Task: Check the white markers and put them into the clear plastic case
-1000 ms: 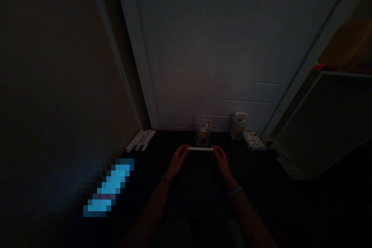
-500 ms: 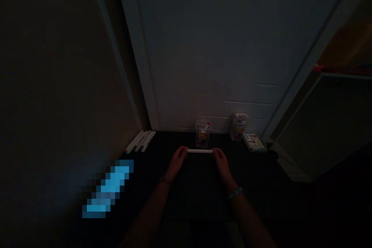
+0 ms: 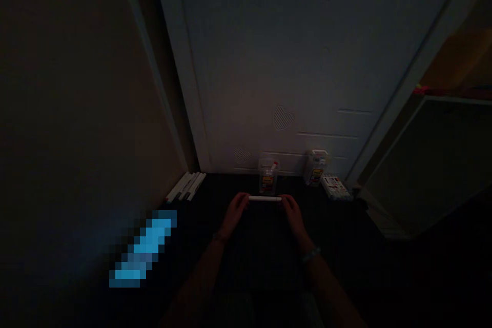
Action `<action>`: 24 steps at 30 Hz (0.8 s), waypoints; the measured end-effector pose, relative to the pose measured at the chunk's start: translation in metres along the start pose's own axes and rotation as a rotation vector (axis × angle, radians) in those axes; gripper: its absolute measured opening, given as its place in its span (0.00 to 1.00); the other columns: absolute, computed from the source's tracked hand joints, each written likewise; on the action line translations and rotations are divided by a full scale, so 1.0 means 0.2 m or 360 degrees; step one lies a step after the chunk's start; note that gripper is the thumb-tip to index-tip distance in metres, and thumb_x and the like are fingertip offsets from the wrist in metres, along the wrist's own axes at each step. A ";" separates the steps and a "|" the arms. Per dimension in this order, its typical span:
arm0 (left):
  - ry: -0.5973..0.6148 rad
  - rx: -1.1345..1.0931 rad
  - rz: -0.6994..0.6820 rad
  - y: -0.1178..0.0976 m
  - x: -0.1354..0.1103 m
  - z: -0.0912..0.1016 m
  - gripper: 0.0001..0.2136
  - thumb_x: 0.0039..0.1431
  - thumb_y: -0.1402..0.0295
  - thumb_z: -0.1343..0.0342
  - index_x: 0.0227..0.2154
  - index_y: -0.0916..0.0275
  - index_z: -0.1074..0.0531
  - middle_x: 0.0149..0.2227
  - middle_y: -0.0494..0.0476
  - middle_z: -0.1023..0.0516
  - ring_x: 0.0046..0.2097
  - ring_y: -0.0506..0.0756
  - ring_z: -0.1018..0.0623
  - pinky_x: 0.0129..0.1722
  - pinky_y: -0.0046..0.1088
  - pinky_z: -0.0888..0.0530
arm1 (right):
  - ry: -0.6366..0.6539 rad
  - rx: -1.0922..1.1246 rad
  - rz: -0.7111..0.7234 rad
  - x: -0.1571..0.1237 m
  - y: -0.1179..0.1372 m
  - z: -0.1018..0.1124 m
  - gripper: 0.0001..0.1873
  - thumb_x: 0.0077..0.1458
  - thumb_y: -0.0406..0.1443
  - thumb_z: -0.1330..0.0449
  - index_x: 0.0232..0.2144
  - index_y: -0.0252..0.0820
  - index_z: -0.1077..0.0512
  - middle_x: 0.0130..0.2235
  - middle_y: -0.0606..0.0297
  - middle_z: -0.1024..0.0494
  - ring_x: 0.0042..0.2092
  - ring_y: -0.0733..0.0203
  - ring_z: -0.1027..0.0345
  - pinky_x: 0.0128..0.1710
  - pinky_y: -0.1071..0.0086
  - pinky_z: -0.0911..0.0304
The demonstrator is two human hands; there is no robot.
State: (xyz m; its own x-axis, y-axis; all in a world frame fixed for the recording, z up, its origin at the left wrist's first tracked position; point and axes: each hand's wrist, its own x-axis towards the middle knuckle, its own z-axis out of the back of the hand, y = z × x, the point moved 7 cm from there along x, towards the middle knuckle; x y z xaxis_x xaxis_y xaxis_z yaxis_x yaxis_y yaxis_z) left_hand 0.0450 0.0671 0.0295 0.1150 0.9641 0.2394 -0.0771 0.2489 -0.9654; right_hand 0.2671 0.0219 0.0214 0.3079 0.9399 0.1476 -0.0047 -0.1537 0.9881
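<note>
The room is very dark. A white marker [image 3: 265, 198] is held level between my two hands above the dark floor. My left hand [image 3: 235, 212] pinches its left end and my right hand [image 3: 292, 213] pinches its right end. Both hands have their fingers closed round the marker's ends. Just beyond the marker a small clear container [image 3: 268, 175] with a red-capped marker in it stands on the floor.
Several white markers [image 3: 187, 186] lie in a row against the left wall. A second clear container [image 3: 316, 167] and a flat marker pack [image 3: 335, 187] sit by a white door [image 3: 284, 61]. A dark framed board [image 3: 430, 159] leans at right. A blue blurred patch glows at lower left.
Almost nothing has changed. Both hands stay on the marker's ends, shifting only slightly with the view.
</note>
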 end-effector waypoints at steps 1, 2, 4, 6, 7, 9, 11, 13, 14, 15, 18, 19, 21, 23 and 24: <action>0.0003 -0.0016 0.0009 0.00 0.00 0.00 0.15 0.52 0.56 0.49 0.36 0.62 0.31 0.28 0.50 0.31 0.29 0.49 0.31 0.30 0.23 0.34 | 0.0008 -0.0001 0.0000 0.00 0.00 0.00 0.20 0.49 0.50 0.46 0.37 0.44 0.29 0.30 0.65 0.29 0.30 0.61 0.37 0.30 0.70 0.41; 0.0005 -0.0031 0.0022 0.00 0.00 0.00 0.15 0.52 0.56 0.49 0.36 0.62 0.31 0.28 0.50 0.31 0.30 0.49 0.31 0.30 0.23 0.34 | 0.0019 -0.0002 0.0000 0.00 0.00 -0.01 0.20 0.49 0.50 0.46 0.37 0.44 0.29 0.30 0.65 0.29 0.31 0.61 0.37 0.30 0.70 0.41; -0.0005 -0.0050 0.0046 0.01 -0.01 0.00 0.15 0.51 0.56 0.48 0.36 0.62 0.32 0.29 0.49 0.31 0.29 0.49 0.31 0.30 0.23 0.34 | 0.0055 -0.0013 -0.0003 -0.01 0.01 -0.02 0.20 0.49 0.51 0.46 0.38 0.44 0.30 0.30 0.66 0.29 0.31 0.62 0.37 0.30 0.70 0.41; -0.0047 -0.0047 0.0060 0.00 -0.01 0.00 0.15 0.49 0.56 0.46 0.35 0.61 0.33 0.29 0.48 0.32 0.29 0.48 0.32 0.28 0.22 0.35 | 0.0114 -0.0035 -0.0005 -0.02 0.02 -0.04 0.20 0.49 0.51 0.46 0.38 0.45 0.30 0.30 0.66 0.29 0.31 0.62 0.37 0.30 0.71 0.41; -0.0079 -0.0033 0.0056 -0.01 -0.02 0.00 0.15 0.49 0.56 0.45 0.34 0.61 0.34 0.28 0.48 0.32 0.29 0.48 0.32 0.28 0.21 0.35 | 0.0146 -0.0041 0.0002 -0.03 0.03 -0.05 0.21 0.49 0.52 0.46 0.38 0.45 0.30 0.30 0.66 0.29 0.31 0.62 0.37 0.30 0.71 0.41; -0.0132 0.0031 0.0027 -0.02 -0.03 0.01 0.15 0.47 0.56 0.44 0.33 0.60 0.35 0.28 0.47 0.33 0.28 0.48 0.33 0.28 0.21 0.36 | 0.0210 -0.0038 0.0029 -0.04 0.05 -0.07 0.21 0.49 0.52 0.47 0.38 0.44 0.30 0.30 0.66 0.29 0.32 0.62 0.36 0.31 0.71 0.40; -0.0144 0.0120 -0.0011 -0.04 -0.03 0.01 0.15 0.47 0.56 0.44 0.33 0.60 0.35 0.27 0.46 0.34 0.29 0.48 0.33 0.28 0.21 0.37 | 0.0253 -0.0031 0.0059 -0.04 0.06 -0.09 0.21 0.50 0.51 0.47 0.38 0.43 0.30 0.31 0.65 0.29 0.33 0.61 0.36 0.32 0.71 0.40; -0.0114 0.0177 -0.0039 -0.06 -0.04 0.00 0.14 0.48 0.56 0.45 0.34 0.60 0.34 0.27 0.47 0.34 0.29 0.48 0.34 0.29 0.22 0.36 | 0.0272 -0.0032 0.0064 -0.04 0.06 -0.10 0.21 0.50 0.51 0.47 0.38 0.43 0.29 0.31 0.65 0.28 0.33 0.61 0.36 0.33 0.70 0.40; -0.0098 0.0185 -0.0042 -0.06 -0.04 -0.01 0.14 0.49 0.56 0.46 0.35 0.60 0.34 0.28 0.47 0.33 0.30 0.49 0.33 0.30 0.22 0.36 | 0.0277 -0.0031 0.0061 -0.04 0.06 -0.10 0.21 0.50 0.51 0.47 0.38 0.43 0.29 0.31 0.65 0.28 0.33 0.61 0.36 0.32 0.70 0.41; -0.0088 0.0185 -0.0036 -0.07 -0.05 -0.01 0.14 0.50 0.55 0.47 0.35 0.60 0.34 0.29 0.48 0.33 0.30 0.49 0.33 0.30 0.22 0.36 | 0.0273 -0.0028 0.0053 -0.04 0.06 -0.10 0.21 0.50 0.51 0.47 0.38 0.43 0.29 0.31 0.65 0.28 0.32 0.61 0.36 0.32 0.71 0.41; -0.0063 0.0190 0.0006 -0.06 -0.05 -0.02 0.15 0.51 0.54 0.49 0.35 0.60 0.33 0.29 0.48 0.32 0.30 0.50 0.32 0.30 0.23 0.35 | 0.0261 -0.0026 0.0047 -0.04 0.06 -0.09 0.22 0.50 0.51 0.47 0.38 0.43 0.28 0.30 0.65 0.28 0.31 0.62 0.37 0.30 0.71 0.42; -0.0061 0.0197 0.0025 -0.06 -0.05 -0.02 0.15 0.51 0.54 0.49 0.35 0.60 0.33 0.29 0.49 0.32 0.30 0.50 0.32 0.30 0.23 0.35 | 0.0251 -0.0027 0.0050 -0.04 0.06 -0.09 0.22 0.50 0.51 0.47 0.38 0.42 0.28 0.30 0.65 0.28 0.31 0.62 0.37 0.30 0.71 0.42; -0.0056 0.0215 0.0051 -0.06 -0.06 -0.02 0.15 0.52 0.54 0.50 0.36 0.60 0.33 0.29 0.49 0.32 0.31 0.51 0.32 0.30 0.23 0.35 | 0.0234 -0.0031 0.0050 -0.04 0.06 -0.08 0.22 0.50 0.51 0.47 0.38 0.42 0.28 0.29 0.65 0.29 0.31 0.62 0.37 0.30 0.71 0.42; -0.0051 0.0234 0.0044 -0.06 -0.06 -0.02 0.15 0.53 0.54 0.51 0.36 0.60 0.33 0.29 0.49 0.32 0.32 0.51 0.32 0.31 0.23 0.35 | 0.0223 -0.0031 0.0037 -0.04 0.05 -0.08 0.21 0.50 0.51 0.46 0.38 0.43 0.28 0.29 0.66 0.29 0.31 0.62 0.37 0.30 0.71 0.42; -0.0048 0.0242 0.0034 -0.07 -0.06 -0.02 0.14 0.54 0.55 0.52 0.36 0.60 0.33 0.29 0.49 0.32 0.32 0.51 0.32 0.32 0.24 0.35 | 0.0220 -0.0030 0.0029 -0.04 0.05 -0.08 0.21 0.50 0.50 0.47 0.39 0.43 0.29 0.28 0.66 0.30 0.31 0.62 0.37 0.30 0.71 0.42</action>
State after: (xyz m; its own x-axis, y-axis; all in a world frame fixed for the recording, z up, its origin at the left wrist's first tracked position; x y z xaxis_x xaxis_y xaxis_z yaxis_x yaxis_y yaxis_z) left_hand 0.0489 0.0521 0.0393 0.0824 0.9710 0.2243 -0.2287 0.2374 -0.9441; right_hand 0.2502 0.0181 0.0301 0.1734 0.9703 0.1685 -0.0275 -0.1663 0.9857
